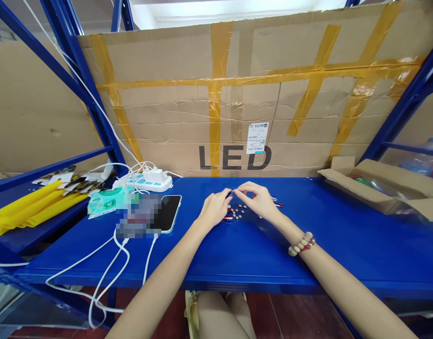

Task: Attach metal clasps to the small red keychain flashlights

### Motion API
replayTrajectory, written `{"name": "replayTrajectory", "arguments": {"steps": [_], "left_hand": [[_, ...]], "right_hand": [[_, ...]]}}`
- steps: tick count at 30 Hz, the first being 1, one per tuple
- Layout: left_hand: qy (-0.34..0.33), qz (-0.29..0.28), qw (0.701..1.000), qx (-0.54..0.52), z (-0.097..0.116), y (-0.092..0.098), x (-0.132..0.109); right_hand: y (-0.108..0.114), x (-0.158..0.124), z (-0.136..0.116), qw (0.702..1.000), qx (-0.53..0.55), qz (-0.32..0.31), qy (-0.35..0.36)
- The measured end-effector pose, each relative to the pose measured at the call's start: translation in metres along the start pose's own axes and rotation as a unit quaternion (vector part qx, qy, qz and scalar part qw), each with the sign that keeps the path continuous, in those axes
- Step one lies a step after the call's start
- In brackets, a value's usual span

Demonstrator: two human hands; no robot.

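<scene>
Pointing crosswise, left fingers [224,192] to right fingers [243,188]: 1 blue piece [231,193].

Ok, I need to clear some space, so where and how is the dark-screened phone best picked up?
Probably by the long right edge of the phone, thumb on top, coming from the right: it lies flat, screen up, and blue tabletop shows along that side. A white cable seems to meet its near end, and its left part is blurred out.
</scene>
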State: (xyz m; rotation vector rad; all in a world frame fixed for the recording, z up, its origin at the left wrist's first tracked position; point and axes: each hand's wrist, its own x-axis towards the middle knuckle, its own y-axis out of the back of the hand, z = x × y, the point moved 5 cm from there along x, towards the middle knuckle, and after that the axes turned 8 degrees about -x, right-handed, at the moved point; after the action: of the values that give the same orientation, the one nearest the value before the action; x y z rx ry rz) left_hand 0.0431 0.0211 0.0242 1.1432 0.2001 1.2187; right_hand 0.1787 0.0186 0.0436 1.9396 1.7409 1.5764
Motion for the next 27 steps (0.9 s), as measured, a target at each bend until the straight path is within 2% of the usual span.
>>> {"name": "replayTrajectory", "arguments": {"steps": [2,5,7,9,11,13,16,19,21,24,26,27], "left_hand": [[0.010,0.008,1.000,-0.007,-0.001,0.001,0.000],[0.023,0.017,1.000,-0.008,-0.003,0.003,0.000],[0.027,0.021,0.999,-0.006,-0.004,0.004,0.001],[0.028,0.026,0.999,-0.011,-0.006,0.004,0.001],[0.025,0.032,0.999,-0.020,-0.007,0.003,0.002],[0.023,0.033,0.999,-0.024,-0.008,0.003,0.002],[0.014,0.028,0.999,-0.039,-0.006,0.002,0.002],[-0.006,0.024,0.998,-0.063,-0.002,0.003,0.002],[-0.013,0.018,0.997,-0.072,0.000,0.003,0.001],[-0.014,0.019,0.997,-0.076,0.000,0.003,0.001],[-0.014,0.025,0.997,-0.067,-0.001,0.004,0.001],[-0.014,0.027,0.998,-0.060,-0.001,0.004,0.001]], "right_hand": [[0.005,0.001,0.012,0.994,-0.067,-0.057,-0.069],[0.013,-0.005,0.034,0.947,-0.168,-0.213,-0.172],[0.015,-0.013,0.043,0.915,-0.141,-0.315,-0.210],[0.016,-0.021,0.047,0.883,-0.088,-0.389,-0.246],[0.015,-0.030,0.049,0.850,-0.033,-0.444,-0.282],[0.013,-0.035,0.049,0.828,0.011,-0.473,-0.301],[0.007,-0.036,0.049,0.837,0.055,-0.458,-0.295],[0.001,-0.031,0.050,0.863,0.071,-0.422,-0.269],[0.000,-0.026,0.048,0.884,0.061,-0.405,-0.227],[0.007,-0.014,0.044,0.927,-0.008,-0.345,-0.147],[0.018,-0.006,0.045,0.949,-0.088,-0.275,-0.125],[0.023,-0.004,0.046,0.951,-0.126,-0.249,-0.129]]}}
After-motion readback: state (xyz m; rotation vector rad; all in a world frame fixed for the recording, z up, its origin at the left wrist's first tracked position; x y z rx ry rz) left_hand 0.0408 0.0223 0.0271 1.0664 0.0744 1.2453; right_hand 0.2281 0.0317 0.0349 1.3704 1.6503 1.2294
